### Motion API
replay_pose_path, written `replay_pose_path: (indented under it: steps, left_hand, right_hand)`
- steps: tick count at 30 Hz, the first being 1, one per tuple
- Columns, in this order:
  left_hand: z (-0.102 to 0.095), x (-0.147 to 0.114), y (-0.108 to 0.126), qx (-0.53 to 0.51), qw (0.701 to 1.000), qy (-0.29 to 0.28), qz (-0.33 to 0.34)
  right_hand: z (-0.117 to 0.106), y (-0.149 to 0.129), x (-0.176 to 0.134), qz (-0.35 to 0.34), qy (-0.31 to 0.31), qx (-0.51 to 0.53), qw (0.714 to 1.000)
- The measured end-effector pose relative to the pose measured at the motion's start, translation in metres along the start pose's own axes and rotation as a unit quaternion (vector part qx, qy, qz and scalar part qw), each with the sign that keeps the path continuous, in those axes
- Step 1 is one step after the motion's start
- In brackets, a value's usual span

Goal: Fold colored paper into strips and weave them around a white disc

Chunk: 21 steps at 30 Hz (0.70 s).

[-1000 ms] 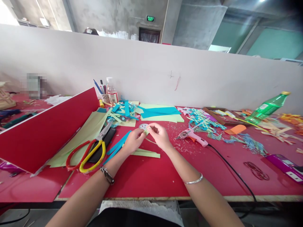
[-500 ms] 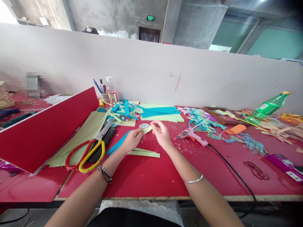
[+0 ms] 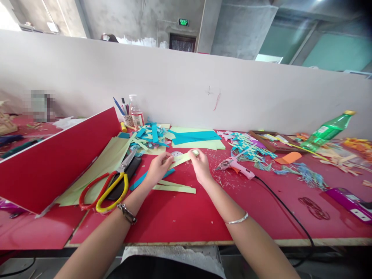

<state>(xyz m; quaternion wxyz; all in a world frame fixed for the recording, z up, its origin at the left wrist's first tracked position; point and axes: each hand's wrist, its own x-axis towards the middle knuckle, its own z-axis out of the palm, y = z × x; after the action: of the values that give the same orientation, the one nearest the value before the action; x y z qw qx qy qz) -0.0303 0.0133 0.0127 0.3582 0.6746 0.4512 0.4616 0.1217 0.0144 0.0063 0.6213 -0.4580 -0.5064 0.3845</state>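
Note:
Between my hands, over the middle of the red table, stretches a pale green paper strip [image 3: 181, 159]. My left hand [image 3: 159, 166] pinches its left part. My right hand [image 3: 200, 164] is closed on its other end, where the paper looks folded or bent over the fingers. Behind the strip lies a small white disc [image 3: 176, 154], partly covered. Under and beside my left hand are blue paper strips [image 3: 139, 181] and further pale green strips [image 3: 177, 188] lying flat on the table.
Scissors [image 3: 112, 186] with red and yellow handles lie at left on a dark flat object. A pink glue gun [image 3: 236, 167] with a black cord rests at right. Paper scraps [image 3: 151, 135] pile up behind. A green bottle [image 3: 328, 131] leans at far right. A red panel [image 3: 66, 155] stands at left.
My hands have moved apart, so more of the pale green strip shows between them. My left hand shifted slightly left, and the strip's end now shows bent at my right fingers.

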Motion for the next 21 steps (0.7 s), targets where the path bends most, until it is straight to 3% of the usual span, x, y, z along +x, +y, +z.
replay_pose_path:
  steps: [4,15,21]
  left_hand:
    - [-0.002,0.001,0.003,-0.015,1.000,-0.003,0.004]
    - [-0.003,-0.001,0.003,-0.074,0.987,-0.115,-0.087]
    - [-0.003,-0.005,0.012,-0.092,0.957,-0.229,-0.149]
  right_hand:
    - [-0.001,-0.001,0.000,-0.010,0.032,-0.001,0.999]
    - [0.000,-0.004,0.001,0.030,0.025,0.045,0.998]
    - [0.001,0.001,0.003,0.005,0.015,0.075,0.997]
